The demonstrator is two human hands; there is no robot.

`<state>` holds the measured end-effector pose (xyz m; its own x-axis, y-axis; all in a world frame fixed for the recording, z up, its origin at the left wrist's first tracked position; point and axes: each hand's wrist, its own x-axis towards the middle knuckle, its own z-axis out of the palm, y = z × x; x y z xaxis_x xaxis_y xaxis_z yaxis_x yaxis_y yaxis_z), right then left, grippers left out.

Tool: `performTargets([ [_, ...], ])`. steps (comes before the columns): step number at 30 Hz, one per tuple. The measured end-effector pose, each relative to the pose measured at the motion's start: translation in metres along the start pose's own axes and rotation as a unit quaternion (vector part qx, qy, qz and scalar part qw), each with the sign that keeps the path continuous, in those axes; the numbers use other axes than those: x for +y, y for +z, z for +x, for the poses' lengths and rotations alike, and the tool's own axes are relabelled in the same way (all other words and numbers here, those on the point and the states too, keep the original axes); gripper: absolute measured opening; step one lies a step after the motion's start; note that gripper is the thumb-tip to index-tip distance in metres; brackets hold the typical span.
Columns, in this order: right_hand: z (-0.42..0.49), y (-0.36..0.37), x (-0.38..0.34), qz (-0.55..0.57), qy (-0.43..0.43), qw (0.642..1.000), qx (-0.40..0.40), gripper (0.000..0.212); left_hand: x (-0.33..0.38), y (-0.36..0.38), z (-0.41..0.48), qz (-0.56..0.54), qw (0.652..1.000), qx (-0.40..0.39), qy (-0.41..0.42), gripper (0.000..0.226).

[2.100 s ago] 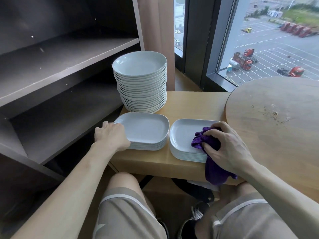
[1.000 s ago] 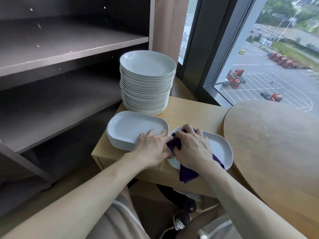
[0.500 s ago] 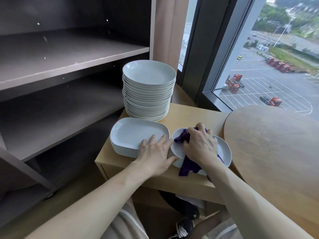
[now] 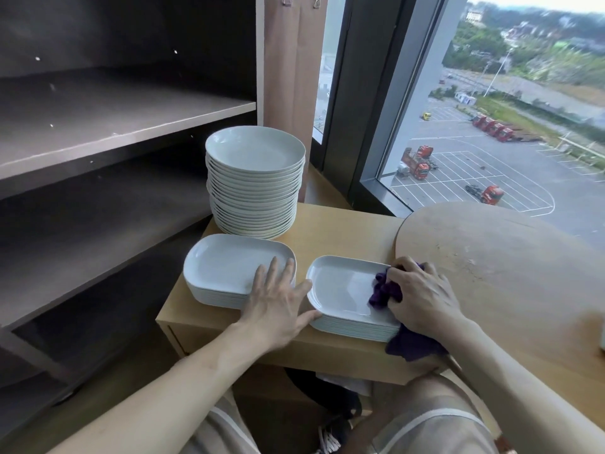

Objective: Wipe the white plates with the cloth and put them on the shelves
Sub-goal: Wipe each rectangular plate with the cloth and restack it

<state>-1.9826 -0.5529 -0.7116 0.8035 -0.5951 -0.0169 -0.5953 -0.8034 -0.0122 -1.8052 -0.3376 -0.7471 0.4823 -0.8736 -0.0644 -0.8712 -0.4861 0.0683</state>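
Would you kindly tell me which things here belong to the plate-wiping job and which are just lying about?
Job: purple cloth in the right hand; right rectangular plate stack; left rectangular plate stack; round plate stack; shelves.
Lying about: round wooden tabletop; curtain.

At the left, dark grey shelves (image 4: 124,126), two boards deep, dim toward the back. Just beside them a beige curtain (image 4: 288,77), hung from metal clips. Then a dark window frame (image 4: 360,109) and a tall window (image 4: 491,93), bright with daylight, high above a car park (image 4: 474,178) with red lorries (image 4: 417,163) and trees beyond. Below, a low light-wood tabletop (image 4: 343,231); just beside it at the right a round table (image 4: 507,257) of paler wood, flecked with small specks. Tan floor (image 4: 124,378) underneath
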Motion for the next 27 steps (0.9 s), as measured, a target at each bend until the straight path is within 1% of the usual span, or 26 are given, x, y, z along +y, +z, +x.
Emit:
performTargets([
  [2, -0.005, -0.001, 0.005, 0.008, -0.017, 1.000, -0.010, 0.014, -0.001, 0.000, 0.002, -0.002, 0.999, 0.033, 0.033, 0.062],
  [4, -0.010, 0.001, 0.005, 0.011, -0.029, 0.999, -0.018, 0.016, -0.003, 0.000, 0.004, -0.030, 0.997, 0.051, 0.057, 0.060],
  [9, -0.020, 0.005, -0.014, 0.041, -0.075, 0.996, -0.027, 0.016, -0.005, 0.003, 0.006, -0.090, 0.991, 0.078, 0.068, 0.058],
  [12, -0.017, 0.004, -0.036, 0.063, -0.100, 0.992, -0.032, 0.019, -0.005, 0.003, 0.007, -0.127, 0.986, 0.088, 0.059, 0.070],
  [15, -0.005, 0.005, -0.061, 0.060, -0.120, 0.991, -0.024, 0.016, -0.006, 0.002, 0.007, -0.149, 0.984, 0.088, 0.042, 0.085],
  [18, 0.009, 0.007, -0.080, 0.052, -0.130, 0.990, -0.025, 0.022, -0.005, 0.003, 0.008, -0.159, 0.982, 0.092, 0.034, 0.084],
  [21, 0.021, 0.007, -0.093, 0.053, -0.125, 0.991, -0.015, 0.030, -0.003, 0.002, 0.008, -0.175, 0.979, 0.098, 0.033, 0.071],
  [23, 0.024, 0.009, -0.100, 0.062, -0.109, 0.992, 0.006, 0.035, -0.003, 0.000, 0.008, -0.185, 0.977, 0.102, 0.034, 0.064],
  [25, 0.023, 0.015, -0.107, 0.068, -0.075, 0.994, 0.038, 0.036, -0.004, 0.000, 0.008, -0.178, 0.977, 0.106, 0.041, 0.067],
  [27, 0.022, 0.020, -0.112, 0.074, -0.026, 0.994, 0.070, 0.032, -0.006, 0.000, 0.006, -0.142, 0.982, 0.110, 0.052, 0.072],
])
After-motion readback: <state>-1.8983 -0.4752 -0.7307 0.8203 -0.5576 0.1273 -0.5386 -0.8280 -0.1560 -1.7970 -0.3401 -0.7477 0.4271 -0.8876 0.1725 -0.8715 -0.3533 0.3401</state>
